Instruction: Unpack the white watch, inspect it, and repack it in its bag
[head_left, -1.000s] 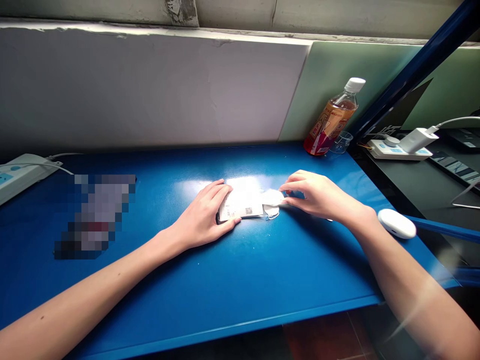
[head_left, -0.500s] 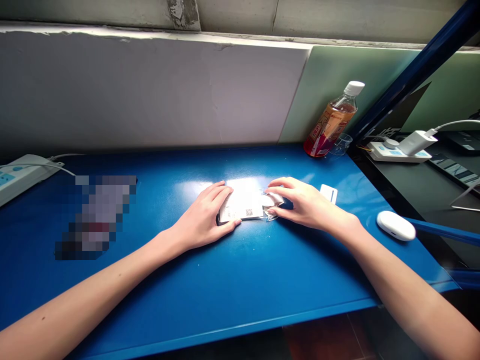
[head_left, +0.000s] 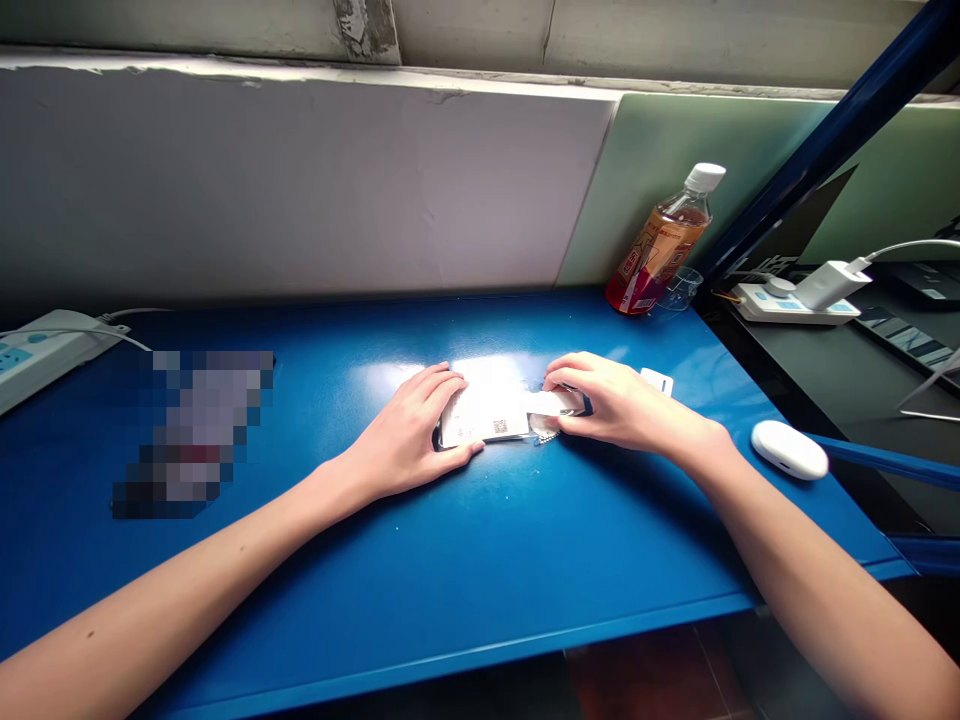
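Note:
My left hand lies at the left end of a flat white packet on the blue table, thumb along its near edge and fingers over its far edge, holding it. A small QR code shows near the packet's lower right corner, and bright glare hides most of its face. From its right end comes a white strip, pinched by my right hand. Under the strip lies a piece of wrapper with a jagged edge. Whether strip and packet are joined I cannot tell.
On the blue table stand a drink bottle and a clear cup at the back right. A white card and a white oval case lie right. Left are a blurred-out object and a power strip.
My right hand has moved slightly to the right, and more of the white strip shows between it and the packet. My left hand and the packet stay in place.

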